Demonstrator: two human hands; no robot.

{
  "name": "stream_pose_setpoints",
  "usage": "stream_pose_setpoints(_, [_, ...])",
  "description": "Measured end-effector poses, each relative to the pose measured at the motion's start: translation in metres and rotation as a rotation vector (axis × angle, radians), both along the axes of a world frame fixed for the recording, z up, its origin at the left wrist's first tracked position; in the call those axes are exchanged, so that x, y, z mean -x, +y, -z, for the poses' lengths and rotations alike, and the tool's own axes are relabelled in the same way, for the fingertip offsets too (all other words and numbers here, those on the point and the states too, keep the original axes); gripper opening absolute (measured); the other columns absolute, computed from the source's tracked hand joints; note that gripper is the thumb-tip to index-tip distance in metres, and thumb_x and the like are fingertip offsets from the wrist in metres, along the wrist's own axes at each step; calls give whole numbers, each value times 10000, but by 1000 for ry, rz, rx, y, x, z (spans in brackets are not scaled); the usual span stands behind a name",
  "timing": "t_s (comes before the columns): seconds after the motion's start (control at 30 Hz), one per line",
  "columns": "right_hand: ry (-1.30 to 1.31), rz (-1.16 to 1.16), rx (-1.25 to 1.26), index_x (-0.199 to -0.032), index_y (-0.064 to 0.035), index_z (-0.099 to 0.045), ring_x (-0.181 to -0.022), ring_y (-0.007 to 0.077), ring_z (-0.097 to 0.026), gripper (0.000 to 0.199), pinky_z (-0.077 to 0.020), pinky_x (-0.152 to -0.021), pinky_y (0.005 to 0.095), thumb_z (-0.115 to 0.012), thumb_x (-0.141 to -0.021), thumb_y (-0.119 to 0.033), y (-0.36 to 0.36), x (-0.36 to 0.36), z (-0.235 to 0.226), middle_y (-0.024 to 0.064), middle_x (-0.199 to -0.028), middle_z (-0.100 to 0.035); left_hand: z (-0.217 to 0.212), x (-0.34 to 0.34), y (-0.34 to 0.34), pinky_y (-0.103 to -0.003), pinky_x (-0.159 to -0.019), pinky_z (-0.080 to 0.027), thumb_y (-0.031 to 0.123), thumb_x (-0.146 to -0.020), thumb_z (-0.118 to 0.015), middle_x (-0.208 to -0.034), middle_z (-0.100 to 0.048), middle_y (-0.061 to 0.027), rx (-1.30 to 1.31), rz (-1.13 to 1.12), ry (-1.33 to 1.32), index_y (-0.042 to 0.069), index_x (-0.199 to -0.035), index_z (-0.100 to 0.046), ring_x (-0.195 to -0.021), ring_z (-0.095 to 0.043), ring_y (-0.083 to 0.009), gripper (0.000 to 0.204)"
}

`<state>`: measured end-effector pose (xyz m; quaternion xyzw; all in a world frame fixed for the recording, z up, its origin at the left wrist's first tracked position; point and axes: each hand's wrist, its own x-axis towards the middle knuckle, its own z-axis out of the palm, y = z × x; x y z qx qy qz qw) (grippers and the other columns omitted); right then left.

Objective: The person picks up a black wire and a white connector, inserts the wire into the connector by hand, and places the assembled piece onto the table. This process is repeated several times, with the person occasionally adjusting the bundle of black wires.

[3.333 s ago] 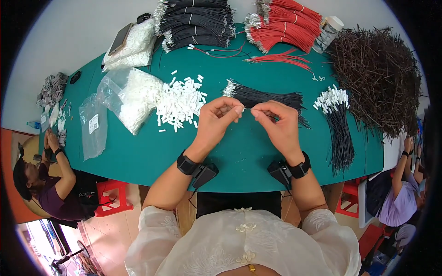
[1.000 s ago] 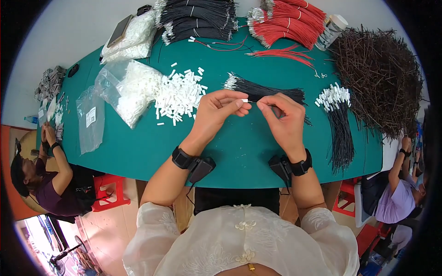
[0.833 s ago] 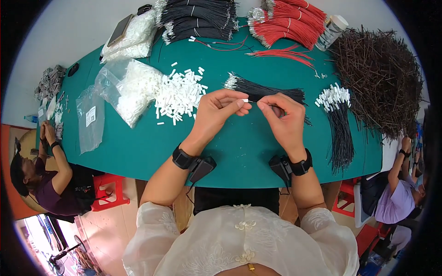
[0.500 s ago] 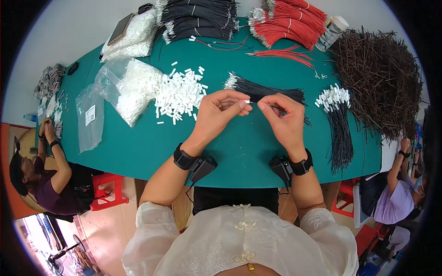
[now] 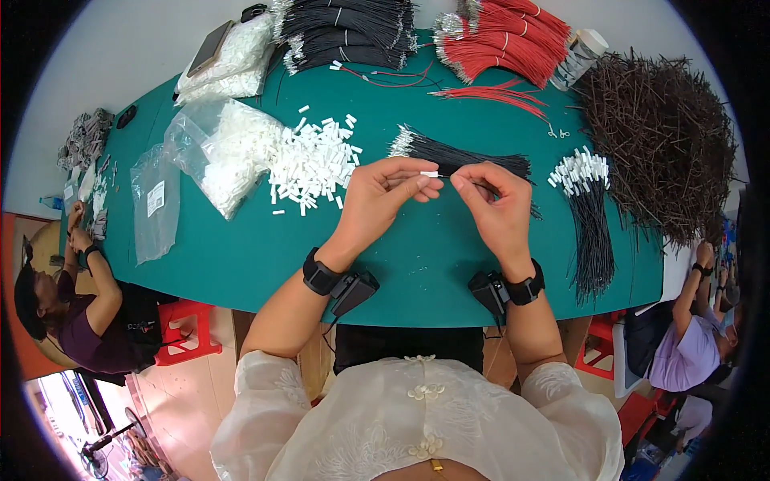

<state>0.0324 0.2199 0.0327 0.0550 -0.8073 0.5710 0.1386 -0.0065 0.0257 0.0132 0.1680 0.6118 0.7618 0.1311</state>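
Observation:
Between thumb and fingers, my left hand [image 5: 387, 192] pinches a small white connector housing [image 5: 430, 174]. My right hand [image 5: 496, 200] pinches a thin black wire [image 5: 446, 175] whose end meets the housing; how deep it sits inside I cannot tell. Just beyond my hands lies a bundle of loose black wires [image 5: 473, 156] with pale tips at its left end. A heap of white housings [image 5: 317, 164] spreads to the left, spilling from a clear plastic bag [image 5: 233, 160]. Black wires with white housings on their ends [image 5: 592, 232] lie together at the right.
Tied black wire bundles [image 5: 345, 36] and red wire bundles [image 5: 505, 40] line the far edge, near a clear jar [image 5: 579, 58]. A brown tangled pile [image 5: 658, 144] stands at far right. An emptied plastic bag [image 5: 156, 204] lies left. Co-workers sit at both sides.
Both hands stay nearly in place. The white housing has shifted very slightly left in my left fingers, and the hands have barely moved otherwise.

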Motion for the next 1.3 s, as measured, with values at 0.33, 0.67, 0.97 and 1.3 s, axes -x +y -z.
stream_pose_setpoints(0.33, [3, 3, 20, -897, 16, -706, -653, 14, -468, 63, -351, -560, 189, -732, -876, -37, -1, 0, -2, -28, -779, -636, 1, 1, 2, -280, -785, -574, 29, -949, -644, -979, -739, -149, -15, 12, -25, -43, -1152, -677, -885, -716, -177, 217])
stream_pose_setpoints(0.67, [108, 13, -113, -865, 16, -709, -587, 44, -441, 44, -322, -519, 226, -730, -837, -9, -7, -1, -7, 3, -704, -602, 4, 2, 0, -224, -748, -533, 68, -894, -737, -913, -737, -65, 30, -61, -146, -14, -1039, -729, -824, -671, -94, 167])
stream_pose_setpoints(0.97, [140, -3, -167, -870, 15, -710, -579, 62, -465, 40, -345, -516, 233, -724, -836, -2, -8, 1, -1, 19, -705, -617, 13, 7, -1, -225, -714, -517, 52, -877, -748, -871, -727, -47, 18, -46, -154, -7, -1034, -735, -769, -636, -79, 168])
stream_pose_setpoints(1.3, [128, -11, -137, -871, 12, -713, -565, 73, -472, 47, -347, -508, 237, -728, -829, 0, -8, 0, 0, 34, -699, -617, 15, 8, -2, -230, -720, -521, 41, -879, -742, -882, -732, -63, 18, -41, -154, -14, -1020, -736, -775, -646, -90, 152])
